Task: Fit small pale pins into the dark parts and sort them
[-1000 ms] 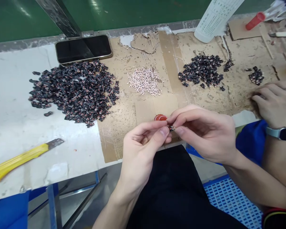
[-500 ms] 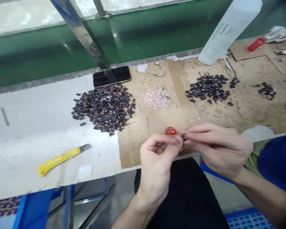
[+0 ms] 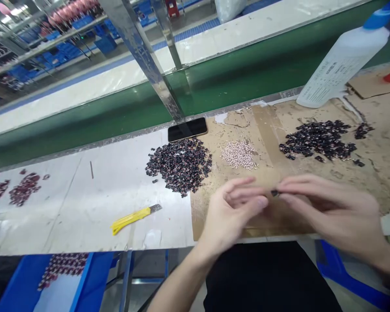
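Note:
My right hand [image 3: 331,210] pinches a small black piece [image 3: 274,193] between thumb and fingertips, just above the cardboard. To its left, my left hand [image 3: 235,208] has its thumb and fingers apart, with nothing visible between them; it is a little blurred. Beyond the hands lies a pile of tiny pale pink pieces [image 3: 238,154]. A large heap of small dark pieces [image 3: 180,164] spreads to the left, and another dark heap [image 3: 320,138] is on the right. The round red-orange piece is out of sight.
A yellow-handled utility knife [image 3: 134,219] lies on the white surface. A black phone [image 3: 187,129] sits against a metal post [image 3: 149,60]. At the back right leans a white bottle [image 3: 341,65]. Reddish pieces [image 3: 25,189] lie far left, above a blue tray [image 3: 84,281].
My hands have moved apart; my left hand has opened, while the right keeps the small black piece. The round red-orange piece is no longer visible. The view has swung left and up.

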`<state>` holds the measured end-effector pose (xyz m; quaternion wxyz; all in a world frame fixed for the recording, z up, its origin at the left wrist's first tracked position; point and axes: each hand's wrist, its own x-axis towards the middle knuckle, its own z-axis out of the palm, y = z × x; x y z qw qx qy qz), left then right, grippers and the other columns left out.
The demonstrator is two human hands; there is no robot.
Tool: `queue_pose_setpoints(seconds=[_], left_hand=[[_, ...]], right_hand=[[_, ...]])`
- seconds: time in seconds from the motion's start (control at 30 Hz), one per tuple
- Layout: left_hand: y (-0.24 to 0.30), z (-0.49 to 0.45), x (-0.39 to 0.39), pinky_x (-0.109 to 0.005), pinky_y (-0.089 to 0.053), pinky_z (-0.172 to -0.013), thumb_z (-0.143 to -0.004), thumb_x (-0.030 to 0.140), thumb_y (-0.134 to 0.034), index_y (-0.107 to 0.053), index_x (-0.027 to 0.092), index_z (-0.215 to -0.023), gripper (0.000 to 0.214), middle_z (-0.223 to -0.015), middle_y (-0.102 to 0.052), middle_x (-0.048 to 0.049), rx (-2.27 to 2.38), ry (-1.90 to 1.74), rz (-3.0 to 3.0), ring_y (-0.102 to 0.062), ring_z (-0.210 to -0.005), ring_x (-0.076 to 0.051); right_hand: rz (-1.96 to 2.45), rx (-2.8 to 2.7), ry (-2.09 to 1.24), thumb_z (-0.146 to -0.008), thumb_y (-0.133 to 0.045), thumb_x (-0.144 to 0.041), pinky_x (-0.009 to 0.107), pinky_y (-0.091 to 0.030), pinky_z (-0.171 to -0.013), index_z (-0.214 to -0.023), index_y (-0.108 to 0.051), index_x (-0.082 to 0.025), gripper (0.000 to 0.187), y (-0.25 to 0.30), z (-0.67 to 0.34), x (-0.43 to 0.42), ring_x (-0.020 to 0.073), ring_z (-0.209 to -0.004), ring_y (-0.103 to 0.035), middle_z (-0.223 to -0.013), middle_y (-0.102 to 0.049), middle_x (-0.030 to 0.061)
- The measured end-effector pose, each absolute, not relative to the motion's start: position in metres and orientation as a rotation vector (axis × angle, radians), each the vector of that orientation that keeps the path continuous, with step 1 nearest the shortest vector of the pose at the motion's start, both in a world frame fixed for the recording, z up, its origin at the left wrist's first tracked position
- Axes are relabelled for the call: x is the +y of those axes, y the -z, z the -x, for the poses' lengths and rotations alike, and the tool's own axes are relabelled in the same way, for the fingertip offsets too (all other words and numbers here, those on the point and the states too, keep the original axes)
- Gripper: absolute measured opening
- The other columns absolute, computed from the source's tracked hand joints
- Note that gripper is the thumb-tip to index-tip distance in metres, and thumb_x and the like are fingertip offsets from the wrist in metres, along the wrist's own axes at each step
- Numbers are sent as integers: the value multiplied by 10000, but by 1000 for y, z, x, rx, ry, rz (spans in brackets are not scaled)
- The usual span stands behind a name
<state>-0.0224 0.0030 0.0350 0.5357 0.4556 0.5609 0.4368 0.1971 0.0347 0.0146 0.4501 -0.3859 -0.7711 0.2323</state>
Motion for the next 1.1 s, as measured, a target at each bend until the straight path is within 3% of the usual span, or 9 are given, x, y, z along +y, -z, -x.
queue_pose_setpoints(seconds=[0.07,0.13,0.2,0.33,0.47,0.57,0.77,0.87,1.1], left_hand=[[-30,50,24,-417,-629,-888,-911,317,-742,-743,220,-1221,325,-1187,-790,-124,1685,-1024,-1477,-758,-1045,-272],[-22,82,45,-522,-501,-1097,-947,274,-652,-758,228,-1203,281,-1402,-678,-137,1853,-1033,-1581,-636,-1272,-329],[-14,109,61,-591,-340,-1206,-904,240,-658,-783,206,-1149,277,-1398,-667,-149,1955,-954,-1690,-534,-1369,-392],[-7,138,72,-569,-441,-1085,-894,253,-622,-807,193,-1037,241,-1205,-747,-154,2018,-753,-1854,-658,-1170,-410],[-11,148,71,-526,-506,-960,-887,309,-650,-810,234,-887,176,-1064,-803,-116,2051,-645,-1939,-724,-1003,-388],[-12,152,72,-480,-534,-921,-892,319,-644,-807,254,-855,179,-1021,-825,-82,2069,-664,-1943,-747,-948,-348],[-16,152,60,-450,-549,-957,-875,350,-698,-809,240,-832,162,-1116,-792,-70,2063,-901,-1808,-727,-866,-268],[-18,143,46,-433,-569,-946,-864,342,-740,-813,225,-884,139,-1035,-800,-71,2034,-1092,-1608,-734,-893,-262],[-14,109,22,-301,-645,-783,-826,357,-832,-770,178,-994,253,-961,-816,-67,1633,-1388,-1053,-790,-861,-198]], right_hand=[[1034,-1947,-375,-819,-796,-126,342,-624,-794,-1046,-821,-344,315,1,-221,57,232,-821,-770,-984,-825,26],[1103,-1938,-273,-823,-793,-141,364,-587,-790,-1013,-835,-335,275,20,-249,79,238,-808,-756,-961,-828,52],[1177,-1954,-174,-805,-808,-176,404,-542,-788,-937,-845,-324,202,35,-275,95,256,-800,-726,-898,-820,76],[1295,-1983,-58,-842,-772,-259,408,-503,-778,-867,-839,-329,100,40,-290,105,239,-776,-674,-858,-794,85],[1347,-2033,-72,-926,-676,-272,472,-522,-862,-1054,-815,-216,197,23,-246,104,299,-930,-670,-1022,-764,138],[1257,-2225,-229,-951,-644,-273,457,-540,-909,-1082,-801,-225,210,10,-197,109,285,-1003,-671,-1082,-765,100],[1214,-2450,-382,-970,-603,-231,415,-539,-881,-1074,-803,-183,231,5,-143,122,270,-997,-683,-1100,-741,129],[1243,-2472,-408,-975,-561,-163,408,-533,-815,-1002,-816,-168,256,3,-137,124,257,-907,-692,-1066,-748,132],[1209,-2416,-440,-967,-545,-121,387,-521,-791,-899,-827,-183,296,5,-134,127,242,-859,-711,-960,-781,94]])
